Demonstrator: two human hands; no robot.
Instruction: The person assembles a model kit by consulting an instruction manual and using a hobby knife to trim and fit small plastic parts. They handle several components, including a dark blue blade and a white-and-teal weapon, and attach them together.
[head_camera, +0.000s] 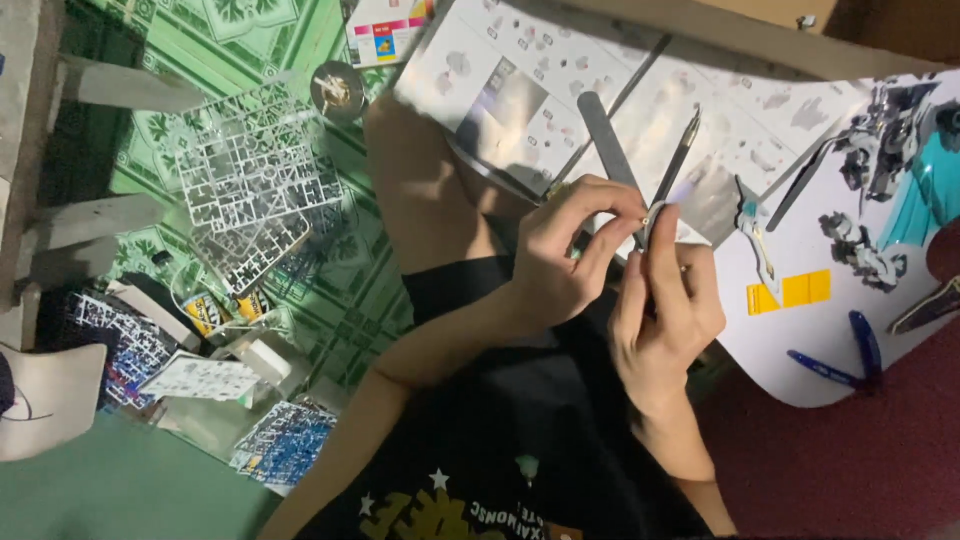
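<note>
A small pale plastic part is being pinched between the fingertips of both hands, held just above the person's lap and in front of the open instruction sheet. The left hand is curling closed, thumb and forefinger gripping a long grey sanding stick that is angling up and away. The right hand is closing its fingers around the part and a slim dark pen-like tool. The part is looking very light, stiff and probably brittle, likely to slip or snap if squeezed hard, so the safest hold is by its thicker edges, not on any thin tip. On the white board to the right, a partly built grey and teal model figure is lying beside yellow rectangular pieces and blue-handled nippers. At the far edge a small box with pink, yellow and blue printing is sitting. To the left, on the green patterned floor, grey and clear parts frames and bagged blue frames are lying scattered.
</note>
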